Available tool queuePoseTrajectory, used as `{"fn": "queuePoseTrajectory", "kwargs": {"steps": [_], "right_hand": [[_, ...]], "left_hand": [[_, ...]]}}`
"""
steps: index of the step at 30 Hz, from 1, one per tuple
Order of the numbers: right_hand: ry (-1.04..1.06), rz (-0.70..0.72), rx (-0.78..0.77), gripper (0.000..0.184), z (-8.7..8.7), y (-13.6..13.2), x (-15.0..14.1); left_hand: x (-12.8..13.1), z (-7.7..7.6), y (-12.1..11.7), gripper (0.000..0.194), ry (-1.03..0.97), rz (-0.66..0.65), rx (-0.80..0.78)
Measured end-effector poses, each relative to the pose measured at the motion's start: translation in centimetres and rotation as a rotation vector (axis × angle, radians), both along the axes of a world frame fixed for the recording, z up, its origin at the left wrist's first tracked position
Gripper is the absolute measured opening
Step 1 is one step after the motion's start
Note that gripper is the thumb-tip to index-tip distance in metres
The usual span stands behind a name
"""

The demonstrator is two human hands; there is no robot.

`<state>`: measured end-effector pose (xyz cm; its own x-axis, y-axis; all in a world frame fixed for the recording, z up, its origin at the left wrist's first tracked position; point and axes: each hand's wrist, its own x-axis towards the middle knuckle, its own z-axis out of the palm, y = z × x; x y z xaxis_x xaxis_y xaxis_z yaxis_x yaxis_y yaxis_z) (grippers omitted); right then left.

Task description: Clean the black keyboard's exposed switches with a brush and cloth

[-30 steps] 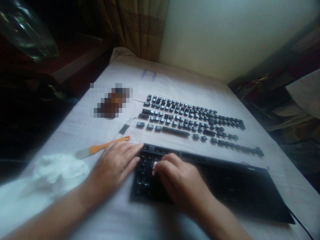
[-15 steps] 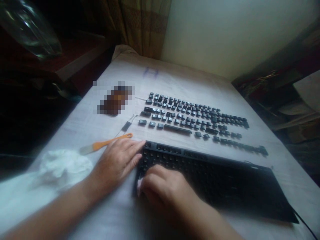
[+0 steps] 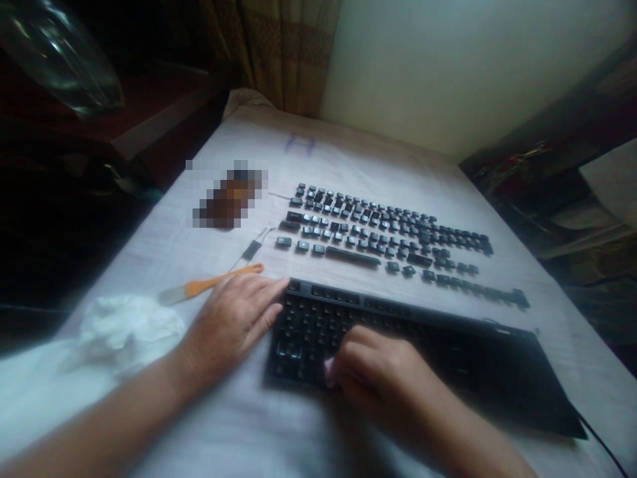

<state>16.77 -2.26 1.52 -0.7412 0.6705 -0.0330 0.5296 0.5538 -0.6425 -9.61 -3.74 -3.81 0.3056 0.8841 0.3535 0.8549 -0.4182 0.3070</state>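
A black keyboard base [image 3: 448, 358] with its keycaps taken off lies on the cloth-covered table [image 3: 348, 159]. My left hand [image 3: 231, 322] rests flat against the keyboard's left end, fingers stretched out and holding nothing. My right hand [image 3: 383, 375] is curled over the near edge of the keyboard. Its fingertips pinch a small pale wad [image 3: 328, 366] pressed onto the base. Rows of loose black keycaps [image 3: 388, 232] are laid out beyond the keyboard.
An orange-handled brush [image 3: 209, 285] and a small wire keycap puller [image 3: 251, 251] lie left of the keycaps. A crumpled white tissue [image 3: 129, 325] sits by my left forearm. A brown blurred-out object [image 3: 229, 196] lies further back. The keyboard's cable [image 3: 602, 445] trails off at the right.
My right hand slid from the keyboard's upper left area down to its near-left corner, then right along the near edge. My left hand stayed in place.
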Motion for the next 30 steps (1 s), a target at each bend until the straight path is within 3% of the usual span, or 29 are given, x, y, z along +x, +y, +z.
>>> {"fn": "queuePoseTrajectory", "kwargs": {"steps": [3, 7, 13, 19, 30], "right_hand": [[0.015, 0.002, -0.045, 0.024, 0.6, -0.1, -0.1], [0.110, 0.020, -0.025, 0.020, 0.6, -0.7, -2.4], [-0.011, 0.046, 0.044, 0.014, -0.5, -1.2, -5.1], [-0.090, -0.032, 0.055, 0.014, 0.3, -1.2, -3.7], [-0.123, -0.064, -0.134, 0.020, 0.6, -0.5, 0.6]], "left_hand": [[0.0, 0.0, 0.0, 0.040, -0.008, 0.002, -0.009], [0.0, 0.0, 0.0, 0.040, -0.017, 0.007, -0.020], [-0.1, -0.1, 0.0, 0.041, -0.007, 0.007, -0.009], [0.0, -0.1, 0.0, 0.040, -0.021, 0.008, -0.012], [-0.1, 0.1, 0.1, 0.039, 0.007, 0.002, -0.011]]}}
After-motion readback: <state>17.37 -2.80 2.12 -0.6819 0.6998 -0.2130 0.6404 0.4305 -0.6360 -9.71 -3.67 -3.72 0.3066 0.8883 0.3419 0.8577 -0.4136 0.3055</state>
